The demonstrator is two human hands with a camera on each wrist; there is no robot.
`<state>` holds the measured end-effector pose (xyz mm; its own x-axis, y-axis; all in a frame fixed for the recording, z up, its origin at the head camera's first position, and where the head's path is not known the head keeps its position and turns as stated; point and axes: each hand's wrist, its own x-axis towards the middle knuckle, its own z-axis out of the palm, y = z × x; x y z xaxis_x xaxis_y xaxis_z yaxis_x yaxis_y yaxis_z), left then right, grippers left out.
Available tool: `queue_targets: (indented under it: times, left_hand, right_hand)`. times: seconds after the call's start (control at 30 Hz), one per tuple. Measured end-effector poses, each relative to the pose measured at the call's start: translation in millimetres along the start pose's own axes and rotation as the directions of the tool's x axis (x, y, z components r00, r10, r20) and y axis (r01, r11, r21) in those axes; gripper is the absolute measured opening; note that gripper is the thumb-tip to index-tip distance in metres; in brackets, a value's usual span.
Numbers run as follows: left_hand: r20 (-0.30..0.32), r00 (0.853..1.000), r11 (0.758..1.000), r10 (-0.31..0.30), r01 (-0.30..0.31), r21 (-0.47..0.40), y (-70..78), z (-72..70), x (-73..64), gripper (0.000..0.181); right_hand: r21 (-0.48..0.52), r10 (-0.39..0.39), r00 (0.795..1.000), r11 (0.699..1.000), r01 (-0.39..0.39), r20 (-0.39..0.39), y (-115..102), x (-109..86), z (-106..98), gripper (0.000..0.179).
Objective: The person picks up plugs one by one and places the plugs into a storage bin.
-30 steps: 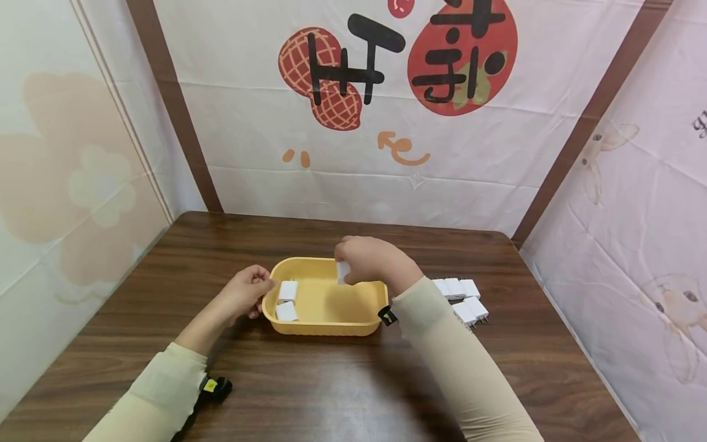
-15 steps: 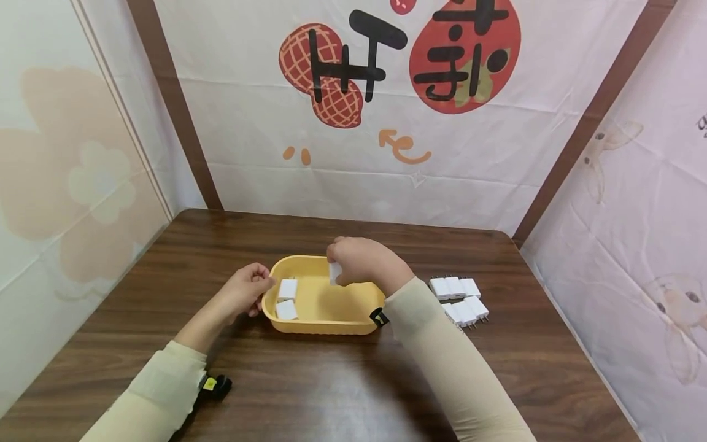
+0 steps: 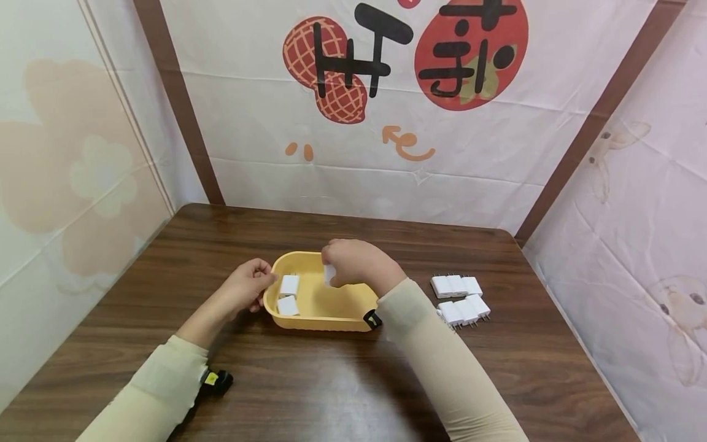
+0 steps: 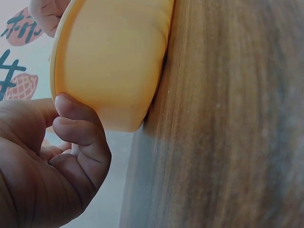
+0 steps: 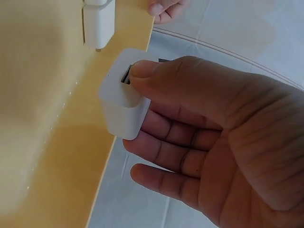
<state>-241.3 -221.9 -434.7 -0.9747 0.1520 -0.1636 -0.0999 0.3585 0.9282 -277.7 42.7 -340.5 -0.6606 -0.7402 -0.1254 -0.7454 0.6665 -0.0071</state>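
Observation:
My right hand (image 3: 358, 264) pinches a white USB wall charger (image 5: 124, 114) above the yellow plastic tray (image 3: 326, 324). In the right wrist view the thumb presses by the charger's USB port, with fingers behind it. My left hand (image 3: 243, 288) grips the tray's left end; the left wrist view shows thumb and forefinger pinching the rim (image 4: 56, 71). Two white chargers lie inside at the tray's left end, an upper charger (image 3: 289, 285) and a lower charger (image 3: 288, 305). The far right end of the tray is hidden by my right arm.
Several more white chargers (image 3: 458, 286) lie in two rows on the brown wooden table (image 3: 309, 393), right of the tray, prongs showing. Behind the table hangs a printed white curtain (image 3: 243, 135), with more fabric at both sides.
My right hand has moved a little left over the tray with the charger. The loose chargers at right have come into fuller view. My left hand keeps its grip on the rim.

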Motion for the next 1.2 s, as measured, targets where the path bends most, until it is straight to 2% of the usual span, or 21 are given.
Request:
queue_targets:
  times: [0.37,0.67,0.9,1.2]
  left_hand:
    - [-0.006,1.000,1.000,0.003,-0.003,0.014,0.2,-0.4,-0.4,0.027]
    - [-0.008,1.000,1.000,-0.002,0.002,0.012,0.8,0.0,-0.1,0.026]
    - [-0.004,1.000,1.000,-0.005,0.005,0.021,0.4,0.2,0.7,0.026]
    - [-0.003,1.000,1.000,-0.006,0.006,0.007,-0.3,-0.6,0.5,0.024]
  right_hand:
    - [-0.006,-0.009,1.000,1.000,0.009,0.015,-6,10.8,4,0.021]
    - [0.011,0.027,0.997,1.000,-0.028,0.072,-14,17.9,12,0.033]
    - [0.023,0.025,0.996,0.999,-0.027,0.080,-16,24.3,19,0.019]
    - [0.034,0.018,0.996,0.999,-0.021,0.084,-19,33.5,25,0.014]
